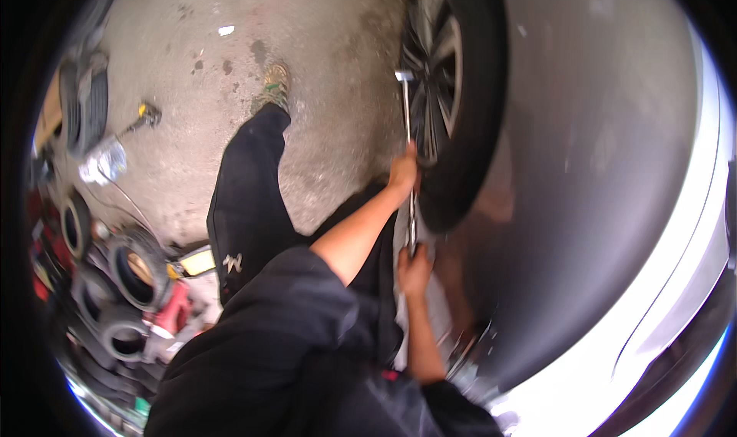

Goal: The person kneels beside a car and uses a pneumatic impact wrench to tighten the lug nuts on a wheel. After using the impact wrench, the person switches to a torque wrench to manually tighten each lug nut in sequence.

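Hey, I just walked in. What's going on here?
A person is holding a long metal bar beside a car's wheel. The left grip is around the bar partway along, and the right grip is closer to the end near the body. The bar's crosswise head shows against the wheel's spokes; I can't tell whether it touches them. Other tyres lie piled off to the left.

From my end, I see passing room over the floor (338, 76) between the patterned shoe (275, 88) and the wheel (481, 92); the car body (591, 168) blocks me rightward, piled tires (159, 283) the far left.
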### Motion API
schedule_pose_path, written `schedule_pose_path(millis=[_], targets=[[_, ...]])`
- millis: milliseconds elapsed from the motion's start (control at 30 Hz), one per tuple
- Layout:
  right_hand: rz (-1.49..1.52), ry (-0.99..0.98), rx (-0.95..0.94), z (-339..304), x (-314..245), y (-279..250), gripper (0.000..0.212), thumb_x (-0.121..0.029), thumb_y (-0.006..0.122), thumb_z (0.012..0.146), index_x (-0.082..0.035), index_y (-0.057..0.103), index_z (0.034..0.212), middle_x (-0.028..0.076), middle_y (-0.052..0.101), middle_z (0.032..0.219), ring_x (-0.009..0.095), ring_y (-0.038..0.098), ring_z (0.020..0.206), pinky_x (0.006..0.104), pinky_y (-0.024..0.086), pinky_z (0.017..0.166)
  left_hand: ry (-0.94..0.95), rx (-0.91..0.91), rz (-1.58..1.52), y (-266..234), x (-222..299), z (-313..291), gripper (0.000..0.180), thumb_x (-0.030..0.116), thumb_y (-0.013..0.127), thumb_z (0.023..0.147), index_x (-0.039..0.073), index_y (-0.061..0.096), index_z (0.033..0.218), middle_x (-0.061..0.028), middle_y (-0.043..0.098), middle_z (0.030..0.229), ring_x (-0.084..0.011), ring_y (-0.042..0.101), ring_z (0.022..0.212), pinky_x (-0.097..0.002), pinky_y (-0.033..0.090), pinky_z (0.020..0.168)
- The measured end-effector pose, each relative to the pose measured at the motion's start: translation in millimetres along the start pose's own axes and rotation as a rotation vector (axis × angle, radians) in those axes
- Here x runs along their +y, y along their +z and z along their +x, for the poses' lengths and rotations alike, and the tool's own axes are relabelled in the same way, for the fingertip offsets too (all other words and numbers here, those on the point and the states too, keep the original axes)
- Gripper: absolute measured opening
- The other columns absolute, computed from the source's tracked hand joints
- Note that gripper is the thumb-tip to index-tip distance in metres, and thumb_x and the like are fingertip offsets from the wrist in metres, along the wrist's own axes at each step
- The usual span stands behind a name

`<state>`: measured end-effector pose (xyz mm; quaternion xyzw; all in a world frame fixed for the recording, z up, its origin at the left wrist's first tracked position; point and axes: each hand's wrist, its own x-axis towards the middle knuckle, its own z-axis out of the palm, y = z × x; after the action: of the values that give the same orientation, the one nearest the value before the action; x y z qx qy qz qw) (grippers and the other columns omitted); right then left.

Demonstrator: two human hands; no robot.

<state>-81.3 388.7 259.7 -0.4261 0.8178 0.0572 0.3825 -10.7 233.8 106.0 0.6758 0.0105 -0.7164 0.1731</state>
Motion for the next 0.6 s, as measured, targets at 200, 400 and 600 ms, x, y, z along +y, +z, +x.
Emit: schedule_pose_path(millis=[200, 400, 600], targets=[[-0.027, 0.185, -0.057, 4, -19, 9, 0.025, -0.022, 0.065, 0.09, -0.001, 0.054, 0.083, 0.015, 0.06, 0.065, 0.03, 0.061, 0.058, 0.0423, 0.048, 0.06, -0.003, -0.309, -0.365, -20, 67, 43, 0.048, 0.054, 0.046, 0.1, 0.007, 0.054, 0.097, -0.0037, 0.05, 0.069, -0.0176, 0.048, 0.052, -0.0378, 0.047, 0.051], [-0.143, 0.254, -0.117, -6, -64, -8, 0.023, -0.021, 0.062, 0.092, -0.001, 0.053, 0.084, 0.017, 0.061, 0.062, 0.037, 0.065, 0.059, 0.0461, 0.048, 0.056, -0.042, -0.148, -0.452, -27, 103, 51, 0.045, 0.054, 0.042, 0.102, 0.011, 0.045, 0.088, 0.0031, 0.036, 0.064, -0.0089, 0.03, 0.046, -0.0263, 0.026, 0.042], [-0.202, 0.235, -0.091, -22, -69, -11, 0.02, -0.019, 0.064, 0.091, 0.0, 0.057, 0.087, 0.013, 0.056, 0.058, 0.026, 0.058, 0.049, 0.039, 0.046, 0.053, -0.159, -0.067, -0.431, -49, 86, 56, 0.045, 0.053, 0.04, 0.103, 0.012, 0.044, 0.085, 0.0028, 0.036, 0.064, -0.009, 0.03, 0.048, -0.0267, 0.025, 0.043]])
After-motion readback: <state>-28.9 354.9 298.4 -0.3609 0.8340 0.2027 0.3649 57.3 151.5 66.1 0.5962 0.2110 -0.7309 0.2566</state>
